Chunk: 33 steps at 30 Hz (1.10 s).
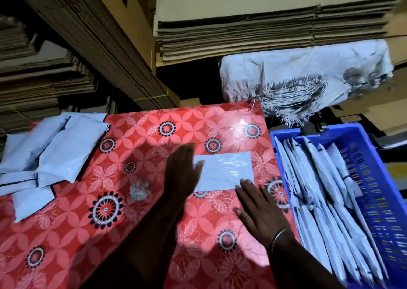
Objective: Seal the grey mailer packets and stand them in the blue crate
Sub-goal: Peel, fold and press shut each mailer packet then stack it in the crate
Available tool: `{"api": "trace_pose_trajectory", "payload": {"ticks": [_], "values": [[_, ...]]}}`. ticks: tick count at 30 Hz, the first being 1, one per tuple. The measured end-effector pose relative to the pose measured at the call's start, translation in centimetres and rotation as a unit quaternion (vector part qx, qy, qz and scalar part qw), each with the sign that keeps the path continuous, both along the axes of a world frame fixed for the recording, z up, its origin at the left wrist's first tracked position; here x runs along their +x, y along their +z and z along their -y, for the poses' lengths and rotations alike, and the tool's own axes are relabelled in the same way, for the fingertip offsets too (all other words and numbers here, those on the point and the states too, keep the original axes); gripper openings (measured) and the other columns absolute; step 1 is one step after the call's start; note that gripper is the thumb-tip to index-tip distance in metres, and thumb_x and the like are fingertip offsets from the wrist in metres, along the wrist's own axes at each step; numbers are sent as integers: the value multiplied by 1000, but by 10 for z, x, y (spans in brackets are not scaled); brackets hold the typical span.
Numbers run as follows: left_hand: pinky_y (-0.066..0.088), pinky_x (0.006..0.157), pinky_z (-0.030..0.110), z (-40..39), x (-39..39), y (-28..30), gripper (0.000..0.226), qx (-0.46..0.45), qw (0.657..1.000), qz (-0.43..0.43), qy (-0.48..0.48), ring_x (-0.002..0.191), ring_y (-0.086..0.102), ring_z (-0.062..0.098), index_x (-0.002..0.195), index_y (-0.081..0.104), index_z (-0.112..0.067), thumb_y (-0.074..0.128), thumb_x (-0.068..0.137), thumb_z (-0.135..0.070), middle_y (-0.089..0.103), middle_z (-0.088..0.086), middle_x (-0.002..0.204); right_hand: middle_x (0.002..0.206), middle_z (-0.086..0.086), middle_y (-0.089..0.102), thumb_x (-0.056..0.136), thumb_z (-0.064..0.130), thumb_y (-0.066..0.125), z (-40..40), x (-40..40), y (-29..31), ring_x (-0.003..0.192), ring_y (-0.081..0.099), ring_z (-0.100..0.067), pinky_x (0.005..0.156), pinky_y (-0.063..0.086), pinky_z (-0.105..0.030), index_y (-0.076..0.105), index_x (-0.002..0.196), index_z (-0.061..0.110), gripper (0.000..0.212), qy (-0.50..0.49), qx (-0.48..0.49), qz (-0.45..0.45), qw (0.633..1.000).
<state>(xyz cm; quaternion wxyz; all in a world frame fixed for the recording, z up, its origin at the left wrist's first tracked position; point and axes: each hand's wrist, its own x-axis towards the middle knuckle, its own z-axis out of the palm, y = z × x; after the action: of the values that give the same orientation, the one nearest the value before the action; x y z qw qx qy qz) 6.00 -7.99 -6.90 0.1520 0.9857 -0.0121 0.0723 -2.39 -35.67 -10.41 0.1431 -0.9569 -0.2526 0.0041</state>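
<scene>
One grey mailer packet (226,169) lies flat on the red flowered tablecloth (136,200), a little right of the middle. My left hand (181,172) lies flat with straight fingers over the packet's left end. My right hand (259,209) rests flat on the cloth, its fingertips touching the packet's near right corner. A heap of grey mailer packets (46,154) sits at the table's left edge. The blue crate (372,178) stands at the right of the table, with several packets (319,191) standing on edge inside it.
Stacks of flattened cardboard (264,26) rise behind the table and at the left (44,72). A torn white woven sack (304,79) hangs over the table's far right corner. A crumpled clear scrap (140,189) lies on the cloth left of my left forearm.
</scene>
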Motion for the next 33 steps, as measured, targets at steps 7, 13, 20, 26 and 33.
{"api": "trace_pose_trajectory", "payload": {"ticks": [7,13,20,26,33], "values": [[48,74,44,42,6,16,57,59,986,-110,-109,85,64,40,111,66,-7,81,71,-46,65,14,93,159,1,40,103,56,40,-18,-12,18,151,28,-15,121,20,-47,44,151,16,62,-95,6,-45,994],[51,90,42,49,-26,19,58,-57,963,-253,-70,112,63,31,117,63,-21,65,76,-61,69,6,115,156,-3,43,104,55,5,-21,-37,30,150,29,-20,122,10,-42,46,149,14,73,-135,23,-120,983],[36,61,33,99,-54,58,36,-206,957,-199,-38,62,47,9,76,45,-23,74,79,-45,45,-8,61,163,3,30,95,73,2,7,-50,55,152,17,-7,123,10,-25,37,155,17,90,-197,206,-153,946],[32,53,18,166,-51,86,40,-317,918,-234,-44,51,40,1,67,46,-22,79,89,-27,46,-7,59,159,14,33,93,78,25,43,-54,82,145,21,11,121,19,-19,42,151,27,80,-267,362,-176,876],[34,60,31,239,-54,97,32,-446,846,-293,-12,63,43,13,74,50,-11,73,89,-28,48,3,66,157,14,37,103,46,46,92,-62,92,143,25,13,120,17,-14,43,151,28,51,-329,437,-179,818]]}}
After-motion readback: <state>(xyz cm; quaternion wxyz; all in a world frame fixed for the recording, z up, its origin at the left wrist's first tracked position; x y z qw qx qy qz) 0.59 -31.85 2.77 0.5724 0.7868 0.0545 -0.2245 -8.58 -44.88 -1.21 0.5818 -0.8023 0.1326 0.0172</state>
